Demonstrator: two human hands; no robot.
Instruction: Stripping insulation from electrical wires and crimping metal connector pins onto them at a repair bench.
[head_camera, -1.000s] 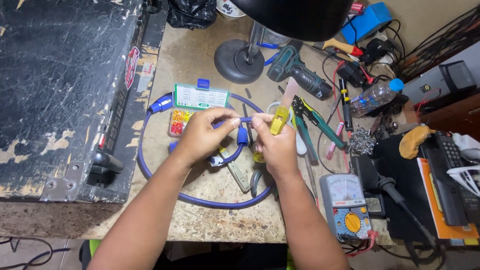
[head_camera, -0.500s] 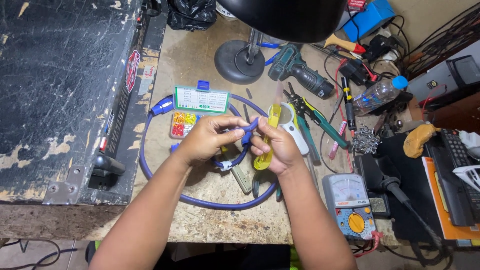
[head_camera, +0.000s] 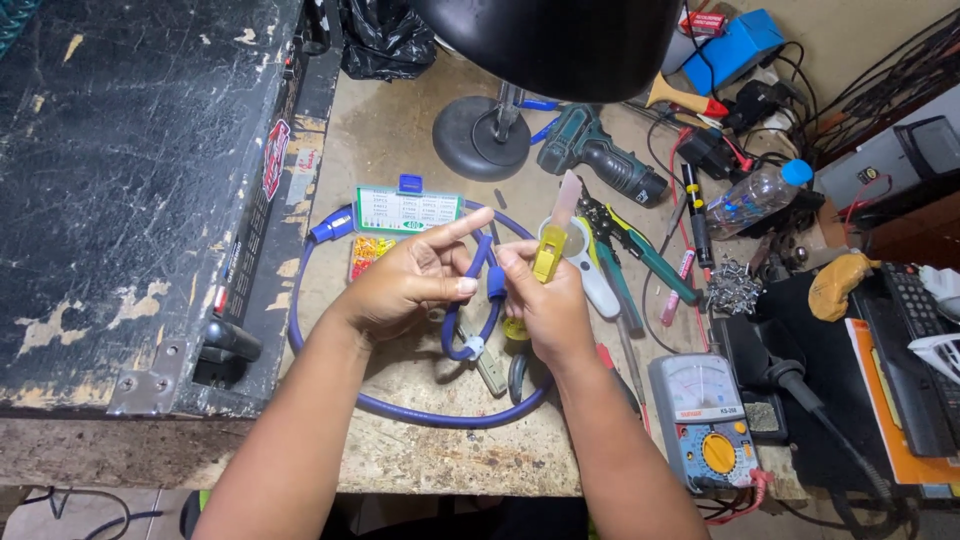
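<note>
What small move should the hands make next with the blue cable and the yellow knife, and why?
Probably bring the yellow utility knife in the right hand down to the blue cable end. The left hand already pinches that end upright, while the blade points up, clear of the cable.

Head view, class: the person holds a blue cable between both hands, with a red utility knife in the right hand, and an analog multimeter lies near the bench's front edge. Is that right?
Not quite. In the head view the utility knife in the right hand is yellow, not red. The rest stands: both hands, the left hand included, hold the blue cable, and the analog multimeter lies near the bench's front edge.
</note>
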